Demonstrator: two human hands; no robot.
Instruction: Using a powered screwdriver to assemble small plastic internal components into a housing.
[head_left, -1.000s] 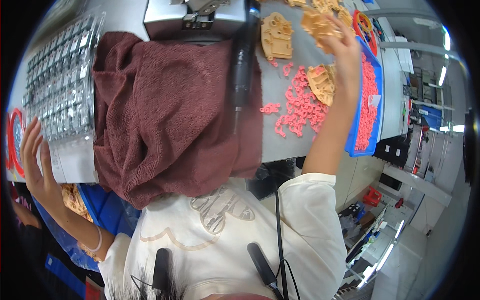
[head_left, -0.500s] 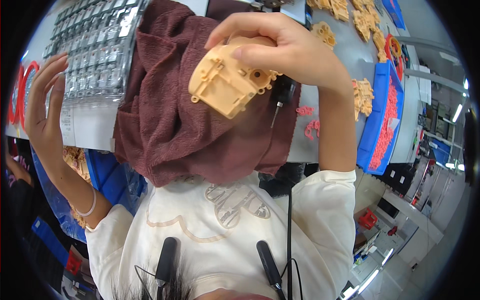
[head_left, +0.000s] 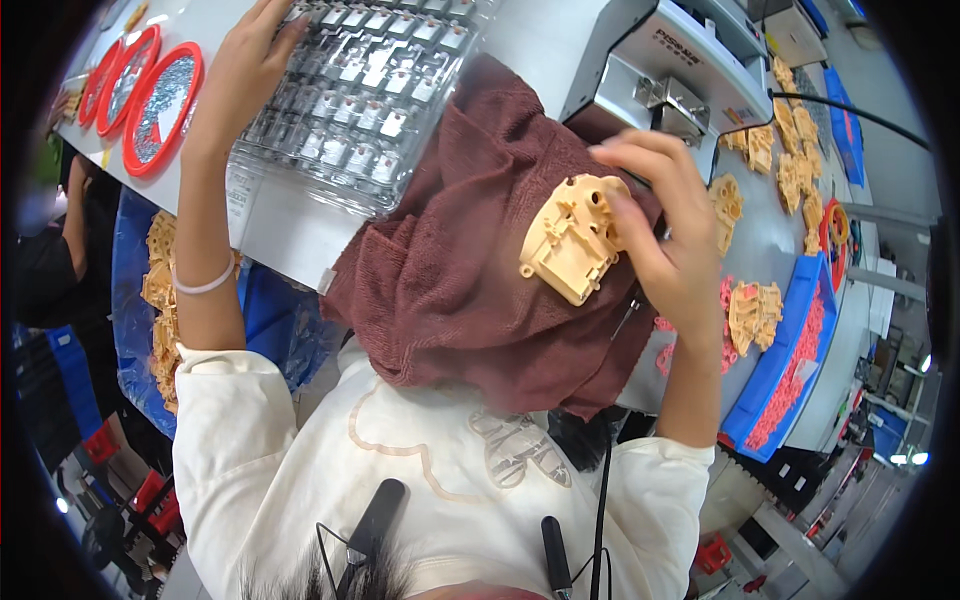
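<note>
A pale yellow moulded plastic housing [head_left: 575, 245] rests on a crumpled maroon towel [head_left: 450, 270], its recessed side facing up. My right hand [head_left: 675, 215] is at its upper right corner. The thumb overlaps the housing's edge, and the fingers curve apart above it, leaving a gap. My left hand [head_left: 245, 75] is stretched out at the far left, over the edge of a clear plastic tray [head_left: 350, 110] filled with rows of small parts. Its thumb and fingers look apart; the fingertips are cut off by the picture's top edge. A thin metal driver shaft [head_left: 627, 318] shows beside my right wrist.
Red-rimmed round dishes [head_left: 165, 110] stand left of the tray. A silver-grey machine [head_left: 680, 70] is at the back right. More yellow housings [head_left: 755, 315] and a blue bin [head_left: 770, 385] of pink parts lie right. A blue bag-lined bin [head_left: 140, 290] stands lower left.
The housing has come down from my raised right hand onto the towel, and the fingers have loosened. My left hand has moved up to the tray. The whole view has swung left.
</note>
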